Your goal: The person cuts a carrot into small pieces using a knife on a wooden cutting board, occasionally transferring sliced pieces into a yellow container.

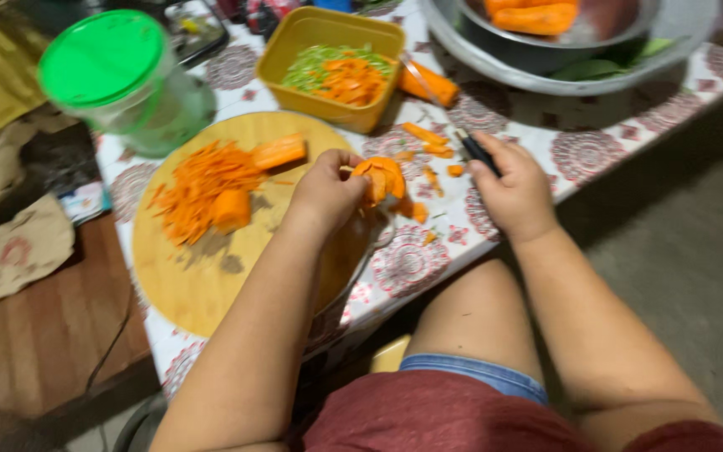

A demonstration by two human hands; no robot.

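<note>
Left hand [325,191] pinching stack of carrot slices [382,178], grip pressed around them, holding them just above desk [583,151] beside round cutting board [186,285]. Right hand [514,194] closing on dark knife handle [477,151], blade hidden. Slices looking light, stiff, likely moist and slippery; best gripping by flat faces. Shredded carrot [198,188] lying on board. Yellow tub [332,67] sitting near behind. Desk edge running close under both wrists; little open room
</note>
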